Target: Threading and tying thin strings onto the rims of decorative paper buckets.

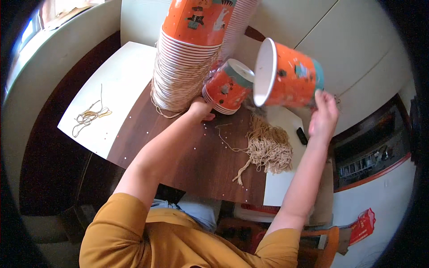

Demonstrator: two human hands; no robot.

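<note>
My right hand is raised at the right, its fingers closed on the teal base end of an orange paper bucket. The bucket is tilted on its side, its white mouth facing left. My left hand is at the foot of a short stack of upside-down orange buckets, close to their rims. Its fingers are partly hidden, so its grip is unclear. Beside it on the left rises a tall nested stack of orange buckets, with beige cord hanging among the white rims.
A pile of beige cords lies on the brown and white table at the right. A small cord tangle is at the left. A black object sits near the right edge. White dots are scattered about. Behind stands another wrapped stack.
</note>
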